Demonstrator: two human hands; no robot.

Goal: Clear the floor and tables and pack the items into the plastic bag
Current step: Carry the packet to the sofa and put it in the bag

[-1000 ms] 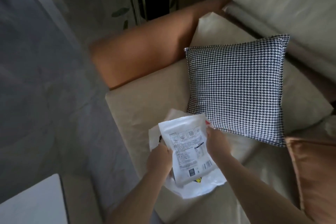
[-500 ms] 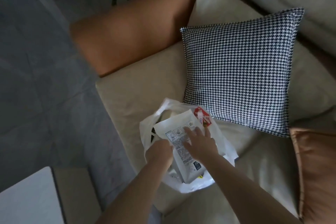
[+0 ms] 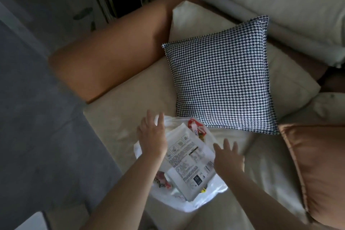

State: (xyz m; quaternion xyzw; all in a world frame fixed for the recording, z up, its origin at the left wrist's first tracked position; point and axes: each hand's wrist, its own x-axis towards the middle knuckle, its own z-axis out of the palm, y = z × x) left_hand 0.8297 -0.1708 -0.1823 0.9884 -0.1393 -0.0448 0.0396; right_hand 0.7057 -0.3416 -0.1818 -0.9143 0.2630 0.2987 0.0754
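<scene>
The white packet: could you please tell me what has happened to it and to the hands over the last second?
The white packet, held up in both hands a second ago, has gone down into the plastic bag and been let go. The left hand and right hand have now opened with fingers spread, the left over the bag's edge, the right beside it. The bag still lies on the sofa seat by the checked cushion.
</scene>
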